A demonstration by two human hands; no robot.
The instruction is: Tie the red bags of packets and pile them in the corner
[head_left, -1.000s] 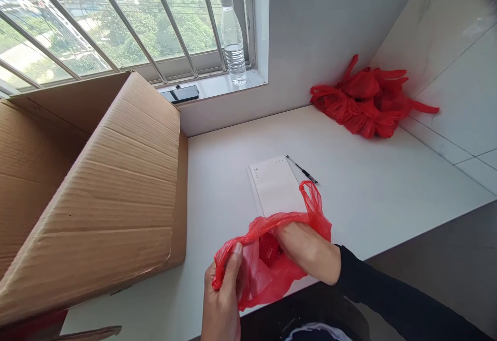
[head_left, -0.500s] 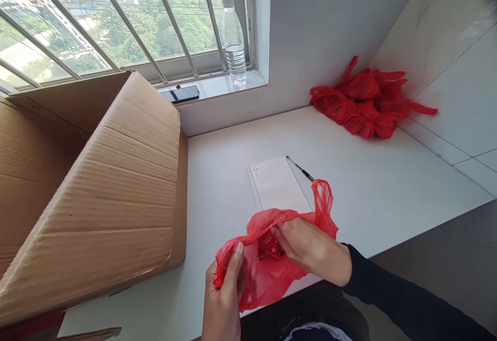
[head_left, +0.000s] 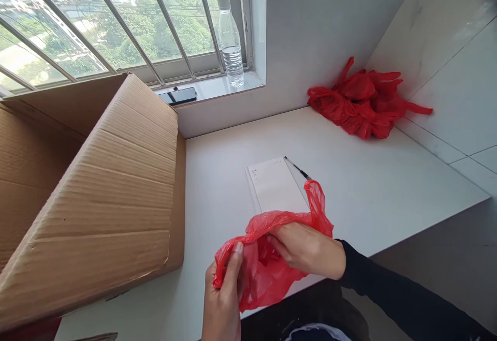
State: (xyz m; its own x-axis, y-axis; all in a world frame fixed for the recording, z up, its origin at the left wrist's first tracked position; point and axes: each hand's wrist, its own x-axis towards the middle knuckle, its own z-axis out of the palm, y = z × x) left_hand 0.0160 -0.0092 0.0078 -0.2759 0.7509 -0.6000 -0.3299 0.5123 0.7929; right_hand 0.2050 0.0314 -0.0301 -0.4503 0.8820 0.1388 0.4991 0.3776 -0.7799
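A thin red plastic bag hangs between both hands at the near edge of the white counter. My left hand pinches the bag's left rim, thumb on top. My right hand, in a black sleeve, grips the bag's right side with fingers curled over the rim near the opening. One bag handle sticks up behind my right hand. What lies inside the bag is hidden by the folds.
A large open cardboard box fills the left. A white paper sheet and a black pen lie mid-counter. A pile of red bags sits at the back right corner. A water bottle and phone rest on the windowsill.
My right hand has come partly out of the bag and now grips its rim; a small red item seen in the opening before is no longer visible. My left hand stays put.
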